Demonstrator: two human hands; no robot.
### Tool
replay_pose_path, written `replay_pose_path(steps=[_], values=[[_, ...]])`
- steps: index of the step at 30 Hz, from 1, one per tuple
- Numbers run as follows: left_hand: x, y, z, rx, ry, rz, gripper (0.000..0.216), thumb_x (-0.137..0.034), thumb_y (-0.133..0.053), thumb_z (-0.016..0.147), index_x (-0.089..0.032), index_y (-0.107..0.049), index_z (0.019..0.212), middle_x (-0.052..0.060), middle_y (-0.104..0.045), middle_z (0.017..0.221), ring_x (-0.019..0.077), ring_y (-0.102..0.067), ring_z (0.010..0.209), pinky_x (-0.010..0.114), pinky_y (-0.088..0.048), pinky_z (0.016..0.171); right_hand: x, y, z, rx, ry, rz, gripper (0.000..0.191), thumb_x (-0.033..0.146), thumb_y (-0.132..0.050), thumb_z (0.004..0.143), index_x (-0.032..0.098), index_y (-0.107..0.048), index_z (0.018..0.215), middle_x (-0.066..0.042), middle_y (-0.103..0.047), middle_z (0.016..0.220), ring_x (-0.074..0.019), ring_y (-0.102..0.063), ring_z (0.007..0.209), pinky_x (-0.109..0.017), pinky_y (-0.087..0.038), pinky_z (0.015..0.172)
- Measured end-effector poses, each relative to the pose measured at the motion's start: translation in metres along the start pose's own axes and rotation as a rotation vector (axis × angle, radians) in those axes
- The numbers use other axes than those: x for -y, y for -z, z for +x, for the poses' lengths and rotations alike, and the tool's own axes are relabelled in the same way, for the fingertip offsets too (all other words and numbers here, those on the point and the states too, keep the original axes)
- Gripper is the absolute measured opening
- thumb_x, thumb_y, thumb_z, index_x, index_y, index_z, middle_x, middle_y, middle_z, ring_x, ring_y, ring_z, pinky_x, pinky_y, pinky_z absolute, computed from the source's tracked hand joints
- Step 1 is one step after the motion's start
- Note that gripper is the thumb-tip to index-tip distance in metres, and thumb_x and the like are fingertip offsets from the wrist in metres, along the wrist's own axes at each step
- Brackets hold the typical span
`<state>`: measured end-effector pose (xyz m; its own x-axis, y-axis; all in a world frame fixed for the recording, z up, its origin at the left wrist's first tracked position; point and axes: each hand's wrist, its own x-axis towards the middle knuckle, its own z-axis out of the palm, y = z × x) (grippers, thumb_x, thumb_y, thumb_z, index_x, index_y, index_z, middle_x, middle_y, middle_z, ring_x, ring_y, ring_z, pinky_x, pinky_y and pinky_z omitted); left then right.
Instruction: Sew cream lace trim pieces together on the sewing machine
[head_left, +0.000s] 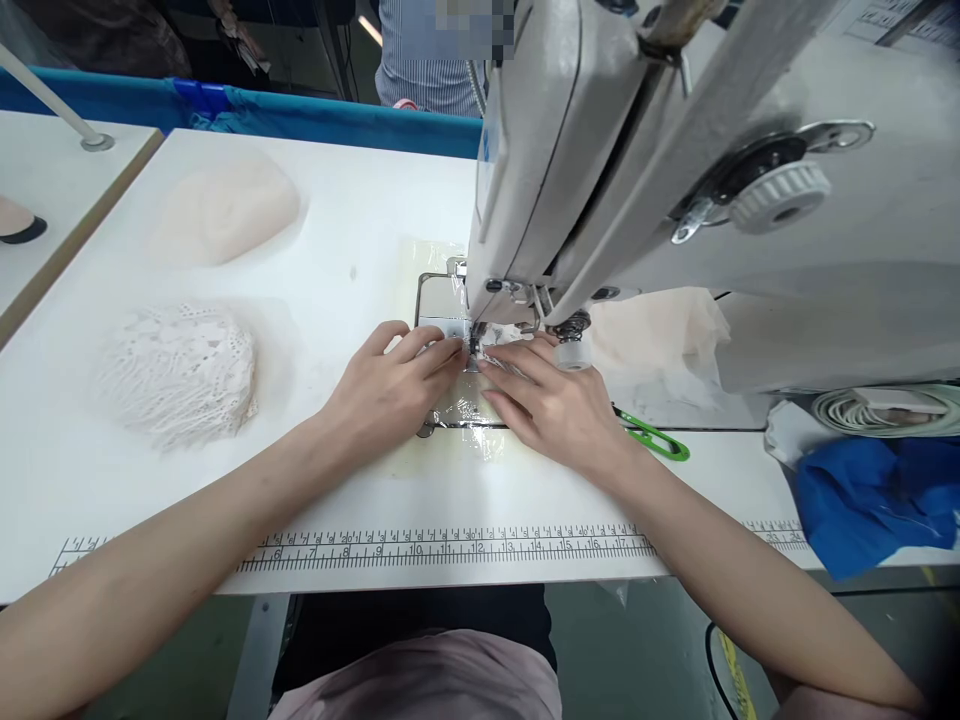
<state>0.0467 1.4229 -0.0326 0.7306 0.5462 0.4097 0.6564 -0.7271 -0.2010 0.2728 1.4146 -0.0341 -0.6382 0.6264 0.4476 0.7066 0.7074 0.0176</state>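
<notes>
I note both hands at the sewing machine (551, 150). Left hand (394, 390): fingers bent, tips just beside the presser foot (474, 340). Right hand (559, 400): fingers extended, tips at white lace (501, 333). Lace pile (180, 375) on tabletop (352, 200), left; green-handled snips (660, 441) near right wrist.

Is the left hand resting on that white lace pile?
No, the white lace pile lies on the tabletop, apart from the left hand.

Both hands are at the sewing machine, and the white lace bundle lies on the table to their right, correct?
Not quite: the head view shows the white lace bundle on the table to the left of the left hand and right hand. The rest stands.
</notes>
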Motion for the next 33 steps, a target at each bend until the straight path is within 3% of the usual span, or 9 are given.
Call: replay_pose_path(steps=[21,27,33], values=[[0.0029,-0.0053,0.0036,0.045,0.111,-0.061,0.037,-0.006,-0.044,0.092,-0.014,-0.061,0.123,0.007,-0.066,0.127,0.0239,-0.058,0.114,0.041,-0.043,0.089,-0.0013,-0.0010,0.0035,0.036,-0.046,-0.039,0.025,0.028,-0.053,0.096,0.020,-0.070,0.113,-0.006,-0.073,0.113,-0.0226,-0.066,0.097,-0.043,-0.048,0.094],[0.0035,-0.0039,0.0006,0.058,0.126,-0.028,0.036,-0.007,-0.043,0.094,-0.014,-0.059,0.125,0.006,-0.065,0.127,0.0222,-0.056,0.115,0.038,-0.042,0.089,-0.0044,-0.0023,0.0005,0.003,-0.078,-0.089,0.025,0.028,-0.055,0.095,0.021,-0.070,0.113,-0.007,-0.074,0.108,-0.0230,-0.066,0.096,-0.037,-0.051,0.082],[0.0059,-0.0016,-0.0039,0.018,0.171,-0.028,0.032,-0.011,-0.047,0.095,-0.016,-0.061,0.123,0.006,-0.068,0.123,0.0219,-0.058,0.113,0.038,-0.042,0.088,-0.0055,-0.0058,-0.0008,0.027,-0.127,-0.127,0.036,0.026,-0.050,0.096,0.017,-0.059,0.130,-0.008,-0.074,0.106,-0.0223,-0.067,0.091,-0.028,-0.045,0.053]])
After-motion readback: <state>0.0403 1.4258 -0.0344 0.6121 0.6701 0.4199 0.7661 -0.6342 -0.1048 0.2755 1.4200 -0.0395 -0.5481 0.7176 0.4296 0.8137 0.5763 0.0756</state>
